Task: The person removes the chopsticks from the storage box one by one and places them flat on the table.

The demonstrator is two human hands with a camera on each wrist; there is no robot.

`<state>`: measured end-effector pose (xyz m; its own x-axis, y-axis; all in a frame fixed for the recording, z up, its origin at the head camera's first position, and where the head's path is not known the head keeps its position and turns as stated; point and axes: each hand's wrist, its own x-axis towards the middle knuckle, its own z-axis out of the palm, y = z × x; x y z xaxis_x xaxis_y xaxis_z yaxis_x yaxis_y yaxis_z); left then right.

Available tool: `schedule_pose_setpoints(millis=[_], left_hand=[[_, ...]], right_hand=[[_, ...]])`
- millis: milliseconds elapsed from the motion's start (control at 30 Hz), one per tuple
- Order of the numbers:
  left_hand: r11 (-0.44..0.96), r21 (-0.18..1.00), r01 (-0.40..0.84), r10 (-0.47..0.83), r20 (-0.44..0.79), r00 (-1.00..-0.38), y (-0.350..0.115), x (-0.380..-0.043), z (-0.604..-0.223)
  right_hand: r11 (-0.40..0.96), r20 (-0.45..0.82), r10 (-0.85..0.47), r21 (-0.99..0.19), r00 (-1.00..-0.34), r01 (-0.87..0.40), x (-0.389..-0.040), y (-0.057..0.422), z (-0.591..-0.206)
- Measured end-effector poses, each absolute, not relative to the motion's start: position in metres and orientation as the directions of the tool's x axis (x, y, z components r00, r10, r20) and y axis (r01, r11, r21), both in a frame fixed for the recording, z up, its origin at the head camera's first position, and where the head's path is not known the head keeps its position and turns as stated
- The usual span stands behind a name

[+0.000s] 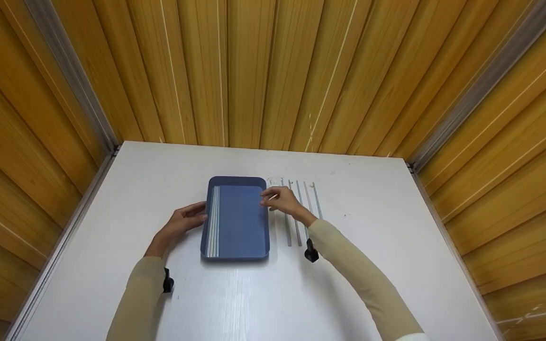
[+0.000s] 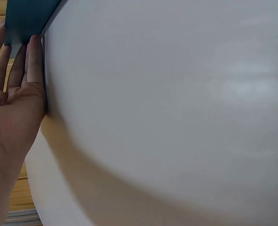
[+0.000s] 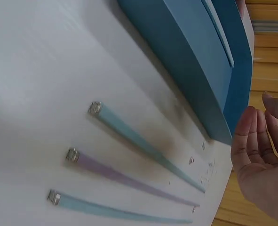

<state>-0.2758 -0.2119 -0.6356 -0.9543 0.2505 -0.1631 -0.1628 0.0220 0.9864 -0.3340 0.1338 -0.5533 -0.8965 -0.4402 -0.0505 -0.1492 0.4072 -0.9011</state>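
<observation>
A blue rectangular tray lies on the white table, with several thin pale rods side by side along its left wall. My left hand touches the outside of that wall, fingers extended. Over the tray's right rim is my right hand, its fingers loosely bent and nothing between them. Right of the tray, several more rods lie spaced apart, partly hidden under my right forearm in the head view. In the right wrist view, a pale blue rod and a lilac rod show silvery ends.
The white table meets wood-patterned walls at the back and sides. Metal strips run along the corners. A few small dark specks dot the table near the rods.
</observation>
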Motion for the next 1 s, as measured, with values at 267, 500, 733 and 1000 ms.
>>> schedule_pose_setpoints(millis=[267, 500, 733, 1000], left_hand=[[0.035, 0.987, -0.155, 0.243, -0.159, -0.957, -0.212, -0.276, -0.639], [0.023, 0.985, -0.169, 0.224, -0.169, -0.96, -0.212, -0.276, -0.639], [0.04, 0.988, -0.152, 0.235, -0.157, -0.959, -0.213, -0.276, -0.642], [0.008, 0.989, -0.151, 0.236, -0.148, -0.96, -0.212, -0.276, -0.64]], right_hand=[[0.469, 0.019, -0.566, -0.815, -0.824, -0.341, -0.325, 0.096, -0.57], [0.475, 0.011, -0.624, -0.789, -0.781, -0.39, -0.319, 0.07, -0.583], [0.502, -0.03, -0.638, -0.775, -0.77, -0.385, -0.306, 0.046, -0.599], [0.539, -0.012, -0.574, -0.759, -0.819, -0.366, -0.295, 0.025, -0.606]])
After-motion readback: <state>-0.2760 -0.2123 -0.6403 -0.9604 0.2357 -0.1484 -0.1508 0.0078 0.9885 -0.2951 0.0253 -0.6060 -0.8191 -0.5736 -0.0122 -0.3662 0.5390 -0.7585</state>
